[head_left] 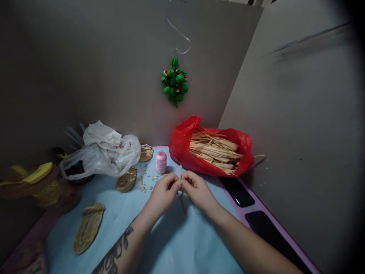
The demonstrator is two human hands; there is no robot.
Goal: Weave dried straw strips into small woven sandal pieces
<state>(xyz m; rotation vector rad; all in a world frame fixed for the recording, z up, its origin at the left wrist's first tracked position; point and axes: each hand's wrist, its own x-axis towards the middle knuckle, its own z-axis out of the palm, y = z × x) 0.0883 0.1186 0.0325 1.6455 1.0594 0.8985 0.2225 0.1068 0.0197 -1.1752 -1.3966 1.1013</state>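
My left hand (166, 189) and my right hand (196, 188) meet fingertip to fingertip over the blue table cover. Between them they pinch a dried straw strip (180, 172), whose pale upper end sticks up past the fingers. A thin darker end hangs below the hands, slightly blurred. The middle of the strip is hidden by my fingers. Just beyond the left hand stands a pink spool of thread (161, 162), with small straw scraps (143, 186) scattered beside it.
A red plastic bag (182, 148) full of dried straw (213, 150) lies at the back right. Two black phones (238, 191) rest along the right edge. Left are a white plastic bag (111, 156), a woven straw sole (89, 228) and small woven straw pieces (127, 180). A green ornament (174, 82) hangs behind.
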